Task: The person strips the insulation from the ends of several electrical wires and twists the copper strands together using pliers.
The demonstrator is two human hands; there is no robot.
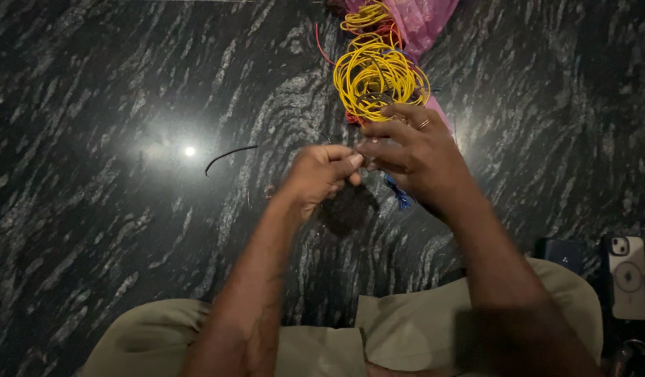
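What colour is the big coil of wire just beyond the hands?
Yellow. The coil of wire shows best in the head view.

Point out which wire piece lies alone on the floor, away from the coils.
The short black wire, curved, left of the left hand; the yellow coils lie bunched beyond the hands.

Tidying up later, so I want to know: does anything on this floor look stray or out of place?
A short black wire piece lies alone on the dark stone floor, apart from the yellow wire coils beyond both hands.
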